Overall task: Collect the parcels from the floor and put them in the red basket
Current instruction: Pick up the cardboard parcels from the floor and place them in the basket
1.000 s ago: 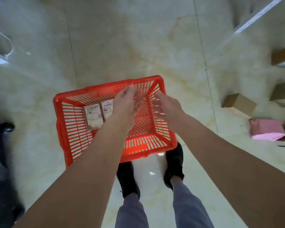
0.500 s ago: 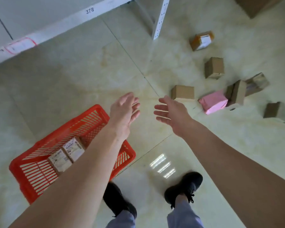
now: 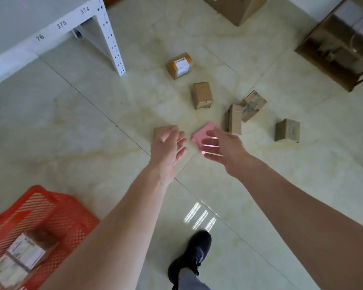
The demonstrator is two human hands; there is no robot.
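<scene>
Over the floor parcels: left hand (image 3: 168, 146) and right hand (image 3: 222, 147) now away from basket (image 3: 50, 208); fingers spread, empty; next pickup starting.

Both arms stretched forward and down, bare forearms, converging toward the middle of view. Left hand (image 3: 168, 146): back of hand up, fingers (image 3: 181, 141) spread and relaxed, holding nothing. Right hand (image 3: 223, 148): just right of the left hand, apart from it, palm turned inward toward it, fingers (image 3: 211, 142) straight and splayed, holding nothing. One foot in a black shoe (image 3: 190, 258) below the hands, grey trouser leg (image 3: 192, 282) at its bottom edge.
</scene>
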